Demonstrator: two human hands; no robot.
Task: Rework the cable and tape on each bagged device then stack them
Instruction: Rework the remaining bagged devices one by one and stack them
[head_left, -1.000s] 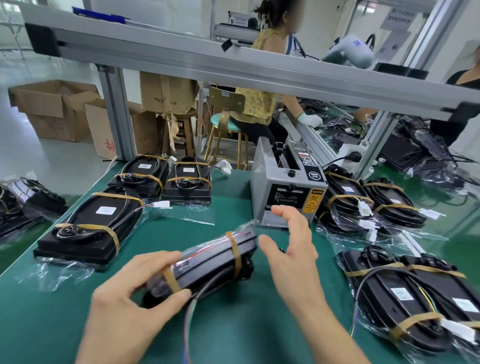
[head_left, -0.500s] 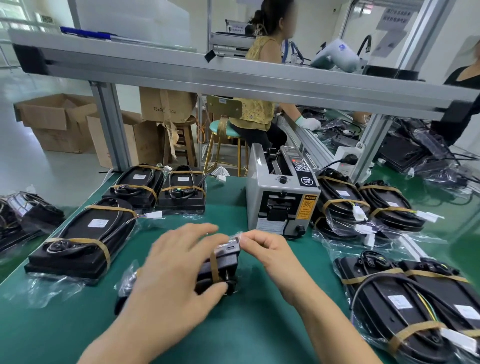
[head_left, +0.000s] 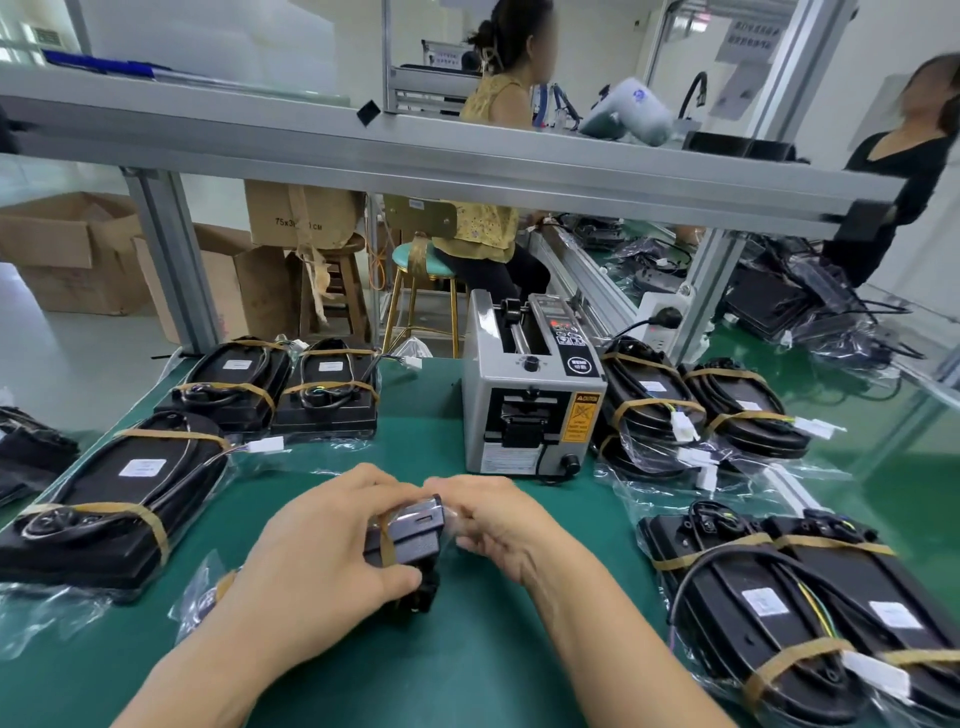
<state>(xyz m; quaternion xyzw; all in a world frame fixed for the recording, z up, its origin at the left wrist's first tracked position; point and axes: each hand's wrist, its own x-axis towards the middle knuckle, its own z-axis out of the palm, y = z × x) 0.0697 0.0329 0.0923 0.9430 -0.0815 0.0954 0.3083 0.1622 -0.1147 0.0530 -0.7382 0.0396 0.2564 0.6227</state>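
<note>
A black bagged device (head_left: 410, 538) with brown tape bands stands on its edge on the green table (head_left: 467, 649), right in front of me. My left hand (head_left: 322, 556) grips it from the left and covers most of its length. At its far end, my right hand (head_left: 498, 525) pinches the clear bag. The device's cable is hidden under my hands.
A grey tape dispenser (head_left: 530, 400) stands just behind my hands. Taped bagged devices lie at the left (head_left: 114, 493), back left (head_left: 280, 384), behind right (head_left: 696, 410) and near right (head_left: 800, 603). An aluminium frame beam (head_left: 467, 161) crosses overhead. Two people are beyond the table.
The device has swung from lying slantwise to end-on toward me. My left hand moved over it, and my right hand went from open beside it to pinching the bag end.
</note>
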